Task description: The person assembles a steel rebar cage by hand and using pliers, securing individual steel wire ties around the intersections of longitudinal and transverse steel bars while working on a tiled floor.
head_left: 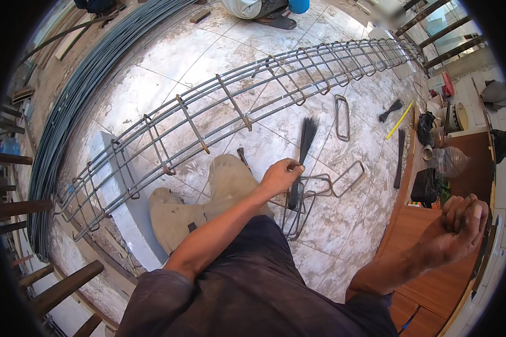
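Observation:
My left hand (282,177) is closed around the middle of a bundle of thin black tie wire (307,140), whose strands fan out above and below the fingers. Off to the right, my right hand (464,224) is raised with its fingers curled together; what they hold, if anything, cannot be made out. Several bent rebar stirrups (348,178) lie on the floor around and below the left hand. A long rebar cage (230,106), its bars crossed by stirrups, runs from the lower left to the far right, beyond my knees.
A white block (130,224) stands under the cage's near left end. A stack of long rebar (90,78) curves along the left. At right are smaller wire bundles (391,110), a yellow stick (400,119) and a brown wooden board (410,247). Another person's foot (278,22) is at the top.

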Action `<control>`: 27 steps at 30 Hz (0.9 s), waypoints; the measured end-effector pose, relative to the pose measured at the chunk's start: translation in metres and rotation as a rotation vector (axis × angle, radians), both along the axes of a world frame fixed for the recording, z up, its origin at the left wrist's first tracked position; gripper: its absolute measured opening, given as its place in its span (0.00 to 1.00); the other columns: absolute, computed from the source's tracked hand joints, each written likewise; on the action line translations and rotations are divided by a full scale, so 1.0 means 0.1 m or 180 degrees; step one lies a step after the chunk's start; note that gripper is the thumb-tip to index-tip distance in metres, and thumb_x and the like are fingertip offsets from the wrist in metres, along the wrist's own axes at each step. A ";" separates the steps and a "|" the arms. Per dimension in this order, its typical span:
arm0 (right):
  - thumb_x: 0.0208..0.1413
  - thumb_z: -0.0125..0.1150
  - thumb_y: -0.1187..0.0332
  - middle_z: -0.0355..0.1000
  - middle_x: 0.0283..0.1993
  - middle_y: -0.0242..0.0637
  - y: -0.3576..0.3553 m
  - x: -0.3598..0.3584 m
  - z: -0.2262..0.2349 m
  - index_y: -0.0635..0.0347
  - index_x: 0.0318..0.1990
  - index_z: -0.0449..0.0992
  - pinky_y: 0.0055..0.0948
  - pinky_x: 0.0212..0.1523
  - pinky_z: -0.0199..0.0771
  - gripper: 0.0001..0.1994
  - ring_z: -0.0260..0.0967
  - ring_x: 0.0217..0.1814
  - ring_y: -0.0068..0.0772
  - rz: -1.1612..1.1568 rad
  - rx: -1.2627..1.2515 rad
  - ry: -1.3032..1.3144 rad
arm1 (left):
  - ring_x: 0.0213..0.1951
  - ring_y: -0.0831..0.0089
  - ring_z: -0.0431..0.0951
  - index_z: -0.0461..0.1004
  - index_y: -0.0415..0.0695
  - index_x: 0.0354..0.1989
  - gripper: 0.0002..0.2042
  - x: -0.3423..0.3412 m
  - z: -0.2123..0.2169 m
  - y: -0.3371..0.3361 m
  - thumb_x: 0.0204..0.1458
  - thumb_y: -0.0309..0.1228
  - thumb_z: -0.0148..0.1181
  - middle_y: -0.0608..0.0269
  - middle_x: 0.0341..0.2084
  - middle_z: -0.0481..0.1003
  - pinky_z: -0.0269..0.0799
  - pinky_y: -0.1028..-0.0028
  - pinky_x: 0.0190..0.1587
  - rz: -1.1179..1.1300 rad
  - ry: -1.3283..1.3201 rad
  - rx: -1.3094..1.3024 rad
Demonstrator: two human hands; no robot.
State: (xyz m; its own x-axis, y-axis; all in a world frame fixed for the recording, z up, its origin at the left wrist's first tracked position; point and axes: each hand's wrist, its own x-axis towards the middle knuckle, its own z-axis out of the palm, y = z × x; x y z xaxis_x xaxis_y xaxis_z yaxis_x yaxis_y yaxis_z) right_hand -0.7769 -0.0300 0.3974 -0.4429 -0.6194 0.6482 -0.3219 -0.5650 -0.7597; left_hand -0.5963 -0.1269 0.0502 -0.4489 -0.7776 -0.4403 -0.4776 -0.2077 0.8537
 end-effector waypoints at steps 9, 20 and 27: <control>0.47 0.70 0.77 0.70 0.21 0.35 0.05 1.66 -1.41 0.56 0.29 0.76 0.36 0.23 0.61 0.07 0.65 0.19 0.40 0.1526 0.0564 0.2460 | 0.60 0.63 0.74 0.61 0.37 0.72 0.37 1.51 2.05 -0.04 0.68 0.58 0.50 0.49 0.63 0.70 0.73 0.64 0.59 0.1093 0.3170 0.1067; 0.56 0.69 0.75 0.78 0.27 0.39 0.16 2.11 -1.04 0.61 0.36 0.81 0.29 0.26 0.73 0.03 0.78 0.25 0.32 0.2604 0.1092 0.1843 | 0.58 0.56 0.78 0.73 0.41 0.65 0.28 2.39 2.11 1.38 0.64 0.49 0.62 0.49 0.56 0.78 0.71 0.60 0.61 0.0258 0.1693 -0.1504; 0.63 0.69 0.70 0.76 0.29 0.29 0.04 2.22 -1.00 0.67 0.38 0.82 0.21 0.30 0.69 0.07 0.69 0.30 0.14 0.4055 0.2746 0.0947 | 0.34 0.63 0.84 0.84 0.41 0.47 0.11 3.06 2.42 1.94 0.61 0.33 0.66 0.54 0.34 0.84 0.75 0.69 0.36 0.1034 0.0493 -0.2004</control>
